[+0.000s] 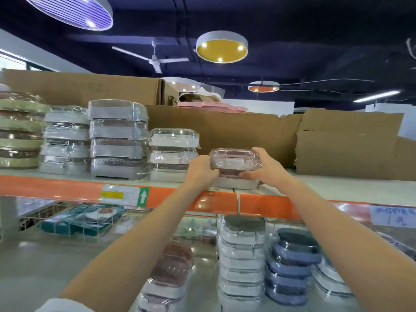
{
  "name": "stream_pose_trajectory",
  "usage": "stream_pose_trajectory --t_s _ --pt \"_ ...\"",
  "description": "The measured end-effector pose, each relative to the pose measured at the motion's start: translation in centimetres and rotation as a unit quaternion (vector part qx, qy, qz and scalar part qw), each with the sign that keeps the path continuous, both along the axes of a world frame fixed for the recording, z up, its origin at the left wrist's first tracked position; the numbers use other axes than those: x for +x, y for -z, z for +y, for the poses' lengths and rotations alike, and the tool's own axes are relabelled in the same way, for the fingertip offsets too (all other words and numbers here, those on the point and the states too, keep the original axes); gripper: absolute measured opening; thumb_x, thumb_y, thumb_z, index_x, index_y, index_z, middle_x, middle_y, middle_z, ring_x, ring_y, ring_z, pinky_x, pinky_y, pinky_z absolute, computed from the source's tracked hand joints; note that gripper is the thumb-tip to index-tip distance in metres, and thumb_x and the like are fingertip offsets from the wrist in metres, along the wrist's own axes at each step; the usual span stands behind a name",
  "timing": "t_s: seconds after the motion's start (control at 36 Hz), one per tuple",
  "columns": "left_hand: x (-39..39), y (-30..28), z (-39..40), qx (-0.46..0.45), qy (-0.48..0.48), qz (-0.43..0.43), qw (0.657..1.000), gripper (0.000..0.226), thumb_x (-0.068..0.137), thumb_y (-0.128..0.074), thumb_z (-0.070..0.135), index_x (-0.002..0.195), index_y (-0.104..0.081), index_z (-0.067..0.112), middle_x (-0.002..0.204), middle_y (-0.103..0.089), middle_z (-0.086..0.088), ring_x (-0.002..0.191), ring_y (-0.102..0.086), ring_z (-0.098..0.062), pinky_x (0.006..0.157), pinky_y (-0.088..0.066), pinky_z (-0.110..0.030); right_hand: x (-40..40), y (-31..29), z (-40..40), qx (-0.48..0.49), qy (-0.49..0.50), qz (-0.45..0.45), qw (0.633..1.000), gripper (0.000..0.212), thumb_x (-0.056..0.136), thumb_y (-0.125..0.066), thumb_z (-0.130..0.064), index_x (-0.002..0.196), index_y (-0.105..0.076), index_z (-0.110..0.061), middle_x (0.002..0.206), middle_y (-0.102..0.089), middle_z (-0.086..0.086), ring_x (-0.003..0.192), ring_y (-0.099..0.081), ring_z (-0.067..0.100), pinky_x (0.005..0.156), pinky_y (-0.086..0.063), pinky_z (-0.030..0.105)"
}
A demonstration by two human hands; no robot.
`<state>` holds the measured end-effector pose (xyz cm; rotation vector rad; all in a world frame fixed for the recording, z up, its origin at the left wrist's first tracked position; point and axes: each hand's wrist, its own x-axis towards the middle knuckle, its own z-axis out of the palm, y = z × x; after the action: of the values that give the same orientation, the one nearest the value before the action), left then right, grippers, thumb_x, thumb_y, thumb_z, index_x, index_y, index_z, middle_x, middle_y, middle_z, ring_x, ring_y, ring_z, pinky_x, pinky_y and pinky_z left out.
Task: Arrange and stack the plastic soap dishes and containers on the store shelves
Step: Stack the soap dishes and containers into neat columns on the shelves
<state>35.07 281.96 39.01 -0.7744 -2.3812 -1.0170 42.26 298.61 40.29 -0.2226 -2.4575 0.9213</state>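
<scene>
Overhead, round ceiling lamps [221, 47] glow above the orange-edged shelf [67, 188].

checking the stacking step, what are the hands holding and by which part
Both hands hold one wrapped pink container: the left hand grips its left end, the right hand its right end. It sits over a white container on the top shelf.

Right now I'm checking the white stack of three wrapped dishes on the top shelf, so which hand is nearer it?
Left. The left hand sits just right of the white stack, gripping the pink dish; the right hand holds the dish's far side.
</scene>
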Motion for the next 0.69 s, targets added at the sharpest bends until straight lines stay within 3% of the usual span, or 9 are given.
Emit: stream_pose_trajectory --t_s 0.08,0.19,0.25,0.33,0.44,0.5,0.56,0.61,0.69 --pt "0.1 0.1 -0.2 -0.015 -0.006 0.011 1.0 0.019 0.086 -0.057 0.007 0.1 -0.065 -0.003 0.105 -0.064 -0.018 0.103 -0.057 -0.03 0.085 -0.041 -0.031 -0.5 0.5 -0.1 0.012 -0.002 0.024 1.0 0.09 0.079 -0.076 -0.027 0.148 -0.02 -0.022 0.145 -0.04 0.007 0.114 -0.05 0.024 0.055 -0.043 0.015" --pt "-0.1 0.2 -0.1 -0.02 -0.004 0.019 1.0 0.018 0.085 -0.057 0.006 0.099 -0.067 0.0 0.102 -0.064 -0.015 0.099 -0.057 -0.027 0.08 -0.04 -0.027 -0.8 0.9 0.5 0.019 -0.003 0.048 0.999 0.087 0.079 -0.077 -0.027 0.147 -0.022 -0.023 0.14 -0.044 0.007 0.097 -0.047 0.016 0.049 -0.038 0.012" --pt "0.0 0.3 0.0 -0.032 -0.008 0.03 0.999 0.018 0.086 -0.057 0.007 0.1 -0.067 0.001 0.101 -0.064 -0.015 0.099 -0.057 -0.027 0.076 -0.037 -0.024 -0.9 1.1 0.6 0.024 -0.007 0.054 0.998 0.087 0.078 -0.077 -0.027 0.146 -0.023 -0.024 0.137 -0.047 0.007 0.102 -0.05 0.019 0.059 -0.046 0.017" --pt "-0.1 0.4 0.1 -0.041 -0.007 0.04 0.998 0.02 0.086 -0.057 0.008 0.103 -0.066 0.003 0.104 -0.064 -0.013 0.101 -0.056 -0.026 0.083 -0.04 -0.027 -1.1 1.2 0.7 0.047 -0.01 0.054 0.997 0.085 0.077 -0.078 -0.03 0.143 -0.026 -0.023 0.133 -0.052 0.007 0.115 -0.052 0.024 0.091 -0.048 0.035" --pt "-0.1 0.6 0.3 -0.052 -0.01 0.046 0.998 0.021 0.086 -0.057 0.009 0.103 -0.066 0.002 0.105 -0.064 -0.013 0.102 -0.057 -0.027 0.091 -0.045 -0.036 -1.3 1.3 0.9 0.052 -0.018 0.052 0.997 0.082 0.077 -0.077 -0.031 0.141 -0.027 -0.021 0.128 -0.056 0.005 0.109 -0.054 0.021 0.089 -0.044 0.031" --pt "0.1 0.6 0.4 -0.057 -0.016 0.052 0.997 0.02 0.087 -0.055 0.01 0.103 -0.064 0.001 0.103 -0.063 -0.013 0.1 -0.057 -0.028 0.09 -0.046 -0.038 -1.3 1.3 0.9 0.051 -0.024 0.057 0.997 0.083 0.077 -0.077 -0.03 0.142 -0.026 -0.02 0.129 -0.054 0.007 0.109 -0.054 0.021 0.087 -0.042 0.027" --pt "0.2 0.7 0.4 -0.05 -0.034 0.067 0.996 0.018 0.088 -0.054 0.011 0.099 -0.062 0.001 0.098 -0.062 -0.014 0.095 -0.056 -0.028 0.085 -0.046 -0.037 -1.4 1.4 0.9 0.051 -0.015 0.056 0.997 0.088 0.076 -0.077 -0.034 0.145 -0.023 -0.021 0.134 -0.046 0.011 0.116 -0.05 0.025 0.095 -0.041 0.032" --pt "0.1 0.9 0.3 -0.014 -0.048 0.097 0.994 0.016 0.088 -0.054 0.012 0.095 -0.061 0.0 0.091 -0.062 -0.014 0.088 -0.057 -0.028 0.079 -0.046 -0.037 -1.3 1.3 0.6 0.095 0.029 0.03 0.995 0.094 0.077 -0.073 -0.045 0.149 -0.016 -0.021 0.143 -0.032 0.012 0.129 -0.037 0.028 0.105 -0.035 0.042" --pt "0.3 1.2 0.3 0.043 -0.054 0.149 0.986 0.016 0.091 -0.054 0.015 0.095 -0.06 0.001 0.087 -0.058 -0.008 0.08 -0.052 -0.022 0.072 -0.039 -0.029 -0.6 1.1 -0.4 0.221 0.114 0.042 0.968 0.093 0.081 -0.059 -0.062 0.15 -0.014 -0.016 0.151 -0.022 0.008 0.138 -0.022 0.027 0.109 -0.026 0.047"
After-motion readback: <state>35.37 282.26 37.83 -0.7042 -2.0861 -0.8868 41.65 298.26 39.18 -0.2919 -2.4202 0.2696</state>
